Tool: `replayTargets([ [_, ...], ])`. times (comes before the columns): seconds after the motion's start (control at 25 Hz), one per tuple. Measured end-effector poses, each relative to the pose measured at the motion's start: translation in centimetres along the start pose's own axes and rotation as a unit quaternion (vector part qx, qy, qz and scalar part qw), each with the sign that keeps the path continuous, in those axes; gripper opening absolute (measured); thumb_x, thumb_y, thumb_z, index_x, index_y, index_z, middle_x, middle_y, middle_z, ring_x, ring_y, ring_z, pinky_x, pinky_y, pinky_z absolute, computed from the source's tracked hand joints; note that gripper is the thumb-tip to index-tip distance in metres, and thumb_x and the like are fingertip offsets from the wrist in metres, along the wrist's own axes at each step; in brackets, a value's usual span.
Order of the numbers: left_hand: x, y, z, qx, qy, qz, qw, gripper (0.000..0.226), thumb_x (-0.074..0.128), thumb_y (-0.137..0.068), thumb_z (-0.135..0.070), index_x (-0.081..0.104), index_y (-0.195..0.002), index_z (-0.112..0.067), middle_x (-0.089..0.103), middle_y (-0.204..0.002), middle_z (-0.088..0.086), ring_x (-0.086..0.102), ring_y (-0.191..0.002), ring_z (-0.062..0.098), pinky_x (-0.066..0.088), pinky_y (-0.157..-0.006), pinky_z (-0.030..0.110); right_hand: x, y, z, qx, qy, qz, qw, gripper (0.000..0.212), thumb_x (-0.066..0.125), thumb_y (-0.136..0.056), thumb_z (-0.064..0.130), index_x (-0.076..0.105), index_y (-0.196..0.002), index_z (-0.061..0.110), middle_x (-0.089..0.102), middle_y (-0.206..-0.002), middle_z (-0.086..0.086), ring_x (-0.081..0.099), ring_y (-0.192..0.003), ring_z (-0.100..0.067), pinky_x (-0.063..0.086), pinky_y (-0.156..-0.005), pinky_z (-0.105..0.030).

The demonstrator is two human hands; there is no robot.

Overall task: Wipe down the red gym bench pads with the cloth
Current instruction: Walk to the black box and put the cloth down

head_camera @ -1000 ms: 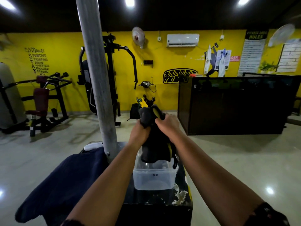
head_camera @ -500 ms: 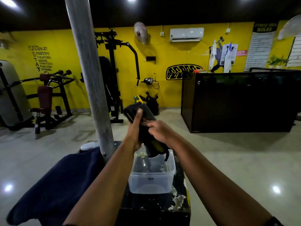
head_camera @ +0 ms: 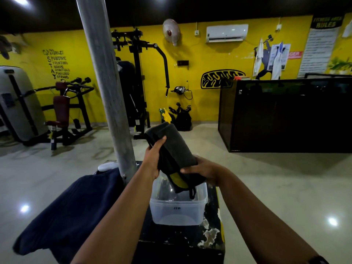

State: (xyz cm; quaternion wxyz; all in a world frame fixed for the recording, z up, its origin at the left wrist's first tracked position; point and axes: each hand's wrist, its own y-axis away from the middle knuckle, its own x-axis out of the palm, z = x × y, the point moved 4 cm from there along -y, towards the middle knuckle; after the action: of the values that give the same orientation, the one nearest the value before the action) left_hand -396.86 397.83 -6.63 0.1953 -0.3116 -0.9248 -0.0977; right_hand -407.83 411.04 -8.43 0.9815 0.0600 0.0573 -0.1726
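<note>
A dark grey cloth (head_camera: pixel 171 147) with a yellow inner side, folded into a thick pad, is held in front of me above a clear plastic tub (head_camera: pixel 178 210). My left hand (head_camera: pixel 153 159) grips its left edge, thumb up along the cloth. My right hand (head_camera: pixel 204 169) holds the lower right end, fingers curled under it. A black strap hangs from the cloth into the tub. Far off at the left stands a gym machine with dark red pads (head_camera: pixel 61 108).
A grey metal pole (head_camera: pixel 106 88) rises just left of my hands. A dark blue towel (head_camera: pixel 64 216) drapes the black block (head_camera: pixel 190 237) that bears the tub. A black counter (head_camera: pixel 285 115) stands at the right, a cable machine (head_camera: pixel 139 82) by the yellow wall.
The bunched cloth has been folded flat and tilted, its top leaning left. My right hand slid down to its lower end. The view shifted slightly.
</note>
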Motion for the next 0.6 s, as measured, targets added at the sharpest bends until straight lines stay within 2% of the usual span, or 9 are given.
replayTargets([
  [0.12, -2.3, -0.9, 0.7, 0.016, 0.007, -0.020, 1.000, 0.057, 0.080, -0.078, -0.030, 0.057, -0.128, -0.015, 0.069, -0.116, 0.012, 0.066, -0.107, 0.032, 0.059, -0.081, 0.042, -1.8, -0.8, -2.1, 0.049, 0.016, -0.025, 0.998, 0.073, 0.088, -0.064, 0.017, 0.050, -0.126, 0.010, 0.062, -0.120, -0.014, 0.065, -0.107, -0.030, 0.053, -0.094, -0.050],
  [0.24, -4.1, -1.1, 1.8, -0.026, -0.054, -0.002, 0.998, 0.068, 0.082, -0.074, -0.024, 0.049, -0.132, -0.016, 0.062, -0.123, 0.013, 0.063, -0.109, 0.030, 0.059, -0.076, 0.037, -4.1, -1.2, -3.5, 0.054, -0.060, -0.077, 0.994, 0.058, 0.079, -0.076, 0.006, 0.049, -0.125, 0.007, 0.060, -0.118, -0.017, 0.064, -0.104, -0.031, 0.054, -0.091, -0.045],
  [0.32, -4.9, -1.0, 2.8, -0.060, -0.121, 0.006, 0.991, 0.061, 0.080, -0.078, -0.022, 0.050, -0.130, -0.010, 0.062, -0.121, 0.015, 0.065, -0.106, 0.028, 0.059, -0.079, 0.036, -5.1, -1.1, -4.4, 0.059, -0.102, -0.106, 0.987, 0.045, 0.074, -0.079, 0.001, 0.053, -0.119, 0.004, 0.064, -0.108, -0.019, 0.066, -0.092, -0.029, 0.058, -0.080, -0.037],
  [0.4, -5.7, -1.2, 3.5, -0.070, -0.230, -0.013, 0.970, 0.054, 0.078, -0.081, -0.025, 0.054, -0.124, -0.006, 0.063, -0.113, 0.015, 0.065, -0.101, 0.027, 0.058, -0.077, 0.034, -5.4, -1.4, -4.7, 0.057, -0.086, -0.132, 0.986, 0.034, 0.074, -0.077, -0.001, 0.058, -0.107, 0.003, 0.066, -0.097, -0.020, 0.066, -0.082, -0.028, 0.058, -0.072, -0.034],
  [0.48, -5.8, -1.4, 3.3, -0.052, -0.370, -0.026, 0.927, 0.053, 0.081, -0.076, -0.035, 0.059, -0.116, -0.006, 0.066, -0.102, 0.012, 0.066, -0.093, 0.024, 0.058, -0.077, 0.034, -5.3, -2.3, -4.5, 0.047, -0.029, -0.154, 0.987, 0.027, 0.076, -0.074, -0.003, 0.062, -0.097, 0.004, 0.067, -0.091, -0.019, 0.066, -0.077, -0.027, 0.057, -0.073, -0.035],
  [0.52, -5.7, -1.6, 3.0, -0.045, -0.452, -0.024, 0.890, 0.062, 0.082, -0.069, -0.045, 0.060, -0.114, -0.008, 0.067, -0.099, 0.009, 0.067, -0.091, 0.023, 0.058, -0.080, 0.036, -5.1, -2.9, -4.0, 0.039, 0.011, -0.163, 0.986, 0.025, 0.076, -0.073, -0.003, 0.063, -0.093, 0.006, 0.067, -0.089, -0.018, 0.065, -0.077, -0.027, 0.057, -0.075, -0.036],
  [0.6, -4.9, -1.3, 1.9, -0.043, -0.625, -0.020, 0.780, 0.077, 0.078, -0.059, -0.060, 0.054, -0.115, -0.013, 0.065, -0.102, 0.000, 0.065, -0.097, 0.021, 0.054, -0.087, 0.037, -4.7, -4.1, -2.9, 0.026, 0.116, -0.165, 0.979, 0.020, 0.076, -0.071, -0.004, 0.066, -0.084, 0.008, 0.068, -0.085, -0.016, 0.065, -0.077, -0.026, 0.056, -0.078, -0.036],
])
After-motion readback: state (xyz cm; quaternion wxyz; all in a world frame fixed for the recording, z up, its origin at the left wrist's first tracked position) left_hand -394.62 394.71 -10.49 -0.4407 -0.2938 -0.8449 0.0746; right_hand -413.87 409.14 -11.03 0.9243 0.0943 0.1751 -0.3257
